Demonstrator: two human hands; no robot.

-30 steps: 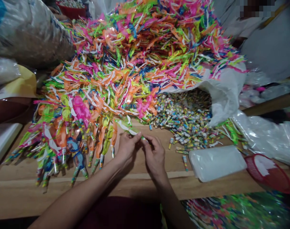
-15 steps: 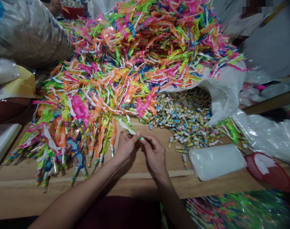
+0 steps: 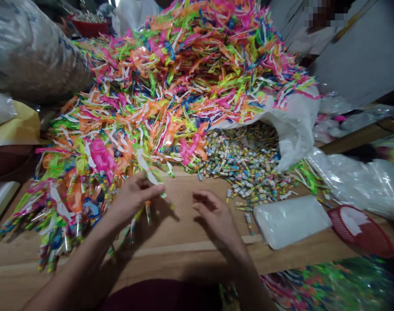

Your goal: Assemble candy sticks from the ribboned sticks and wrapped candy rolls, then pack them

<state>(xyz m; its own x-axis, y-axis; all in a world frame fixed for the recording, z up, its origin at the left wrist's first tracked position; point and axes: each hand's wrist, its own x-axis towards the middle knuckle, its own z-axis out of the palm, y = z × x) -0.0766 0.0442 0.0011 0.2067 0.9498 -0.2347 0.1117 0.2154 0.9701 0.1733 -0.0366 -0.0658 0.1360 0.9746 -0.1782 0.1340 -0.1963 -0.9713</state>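
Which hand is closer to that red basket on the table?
The right hand is nearer, left of the red basket with a white pack between them. The left hand, pinching a white strip, is farther away, by the colourful heap.

The left hand [image 3: 133, 199] has moved toward nine o'clock, alone now pinching the white-and-green plastic strip [image 3: 149, 170], which points toward eleven o'clock; the right hand [image 3: 214, 217] has let go, empty and half open, apart from it.

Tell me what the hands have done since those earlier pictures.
The left hand has carried the white-and-green plastic piece leftward toward the colourful heap; the right hand has let go and lies open, apart. The heap and the small tubes spilling from the white sack stayed put.
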